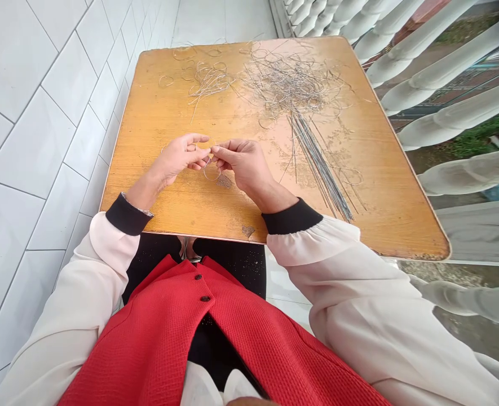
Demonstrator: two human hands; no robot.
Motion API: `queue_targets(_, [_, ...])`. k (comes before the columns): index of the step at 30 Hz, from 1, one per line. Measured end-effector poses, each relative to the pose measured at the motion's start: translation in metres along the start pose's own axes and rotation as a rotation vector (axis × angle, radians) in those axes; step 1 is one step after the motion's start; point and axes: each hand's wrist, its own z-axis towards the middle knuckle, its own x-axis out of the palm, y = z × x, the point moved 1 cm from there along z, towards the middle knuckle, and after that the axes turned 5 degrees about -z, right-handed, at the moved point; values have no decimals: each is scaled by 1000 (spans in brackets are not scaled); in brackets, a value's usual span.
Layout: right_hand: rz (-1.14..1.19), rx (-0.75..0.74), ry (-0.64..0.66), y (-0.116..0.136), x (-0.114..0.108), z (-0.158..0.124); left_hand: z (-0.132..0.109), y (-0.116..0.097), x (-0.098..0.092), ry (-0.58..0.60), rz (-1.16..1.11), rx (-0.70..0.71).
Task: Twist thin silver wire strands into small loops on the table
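My left hand (180, 156) and my right hand (243, 160) meet above the near part of the wooden table (181, 208). Between them is a thin wire (211, 179), bent into a loop that hangs below the fingertips. Thumb and forefinger of the right hand pinch it. The left thumb and fingers close on it from the other side, with the forefinger stretched out above. Where the wire's ends run inside the fingers is hidden.
Straight wires (321, 166) lie in a bundle right of my hands. Behind them is a large tangle of curled wires (291, 82), with a smaller pile of wire loops (211, 79) to its left. A tiled wall (42, 124) borders the left, white balusters (435, 73) the right.
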Motion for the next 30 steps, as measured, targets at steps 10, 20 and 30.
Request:
queue_targets(10, [123, 103, -79, 0, -3, 3, -6, -8, -4, -41, 167, -60])
queue_targets(20, [-60, 276, -63, -7, 4, 22, 8, -16, -34, -478, 114, 192])
queue_targets(30, [-331, 331, 52, 6, 32, 50, 14, -11, -37, -475, 71, 228])
